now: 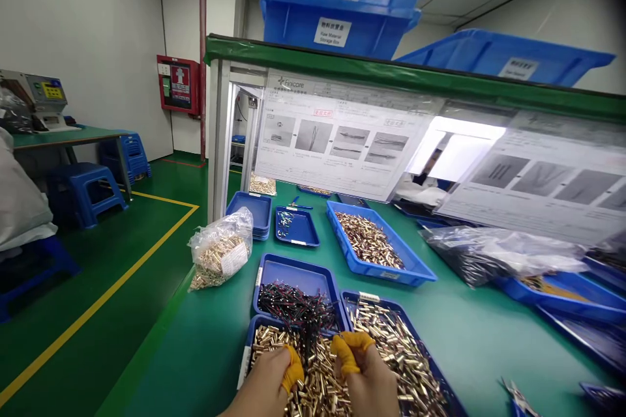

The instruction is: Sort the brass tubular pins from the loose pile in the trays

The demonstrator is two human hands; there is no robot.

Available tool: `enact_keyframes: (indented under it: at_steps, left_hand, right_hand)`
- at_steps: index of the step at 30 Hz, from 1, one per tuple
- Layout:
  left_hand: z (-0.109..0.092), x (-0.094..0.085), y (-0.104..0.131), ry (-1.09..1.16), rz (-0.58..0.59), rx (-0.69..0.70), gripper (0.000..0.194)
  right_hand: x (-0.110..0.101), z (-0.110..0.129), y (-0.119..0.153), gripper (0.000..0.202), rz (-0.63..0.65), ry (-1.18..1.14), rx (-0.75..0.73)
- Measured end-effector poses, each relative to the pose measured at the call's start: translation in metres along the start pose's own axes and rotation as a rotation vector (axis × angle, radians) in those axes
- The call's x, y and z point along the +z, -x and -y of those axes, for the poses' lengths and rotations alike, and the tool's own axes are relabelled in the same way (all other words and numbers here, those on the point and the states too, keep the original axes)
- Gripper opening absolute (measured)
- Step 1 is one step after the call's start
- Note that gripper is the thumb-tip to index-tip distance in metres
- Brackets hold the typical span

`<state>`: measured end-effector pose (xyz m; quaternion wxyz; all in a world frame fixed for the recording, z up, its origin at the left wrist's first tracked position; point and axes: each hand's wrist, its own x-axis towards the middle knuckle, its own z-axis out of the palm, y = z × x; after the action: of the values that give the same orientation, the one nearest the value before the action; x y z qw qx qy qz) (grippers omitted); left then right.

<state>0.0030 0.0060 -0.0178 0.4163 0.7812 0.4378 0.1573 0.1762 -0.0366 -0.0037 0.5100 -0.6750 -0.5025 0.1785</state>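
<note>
My left hand (pixel 274 374), with yellow finger covers, is over a blue tray (pixel 246 355) of small gold metal tubes (pixel 320 381). Its fingertips are pressed together near the tubes, and what they hold cannot be made out. Just to the right, my right hand (pixel 366 368), also in yellow finger covers, has thumb and finger pinched together; anything between them is too small to name. Thin black and red wire pieces (pixel 298 303) lie heaped in the blue tray behind (pixel 293 267), some hanging over its near rim between my hands. More gold tubes (pixel 398 352) fill the tray on the right.
Behind the trays are a blue bin (pixel 411 267) of copper-coloured pieces, a small tray (pixel 306 228), stacked trays (pixel 252 208) and a clear bag of parts (pixel 220 257). Pliers (pixel 518 397) lie at right. Instruction sheets (pixel 332 137) hang from the shelf, below blue storage boxes (pixel 337 29).
</note>
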Motion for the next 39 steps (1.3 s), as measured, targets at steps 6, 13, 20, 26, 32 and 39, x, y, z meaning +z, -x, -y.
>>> enact_keyframes:
  at_steps: [6,13,20,26,32,39]
  left_hand:
    - [-0.011,0.000,0.002,0.206,-0.040,0.018,0.021]
    - [-0.023,-0.009,0.002,0.502,-0.178,0.021,0.019]
    - [-0.023,-0.009,0.005,0.386,-0.249,0.063,0.012]
    - [-0.022,-0.009,0.005,0.564,-0.184,0.090,0.009]
    - [-0.021,-0.012,0.005,0.577,-0.130,0.122,0.002]
    - [-0.019,-0.010,-0.001,0.661,-0.168,0.043,0.012]
  right_hand:
    - [0.019,0.003,0.012,0.020,0.006,-0.133,0.031]
    - [0.037,-0.003,0.029,0.025,0.198,-0.311,0.107]
    - [0.029,0.012,0.034,0.024,0.290,-0.186,0.150]
    - [0.029,0.027,0.039,0.034,0.383,-0.266,0.131]
    - [0.022,0.031,0.034,0.029,0.490,-0.283,0.091]
    - [0.023,0.028,0.030,0.030,0.487,-0.477,0.126]
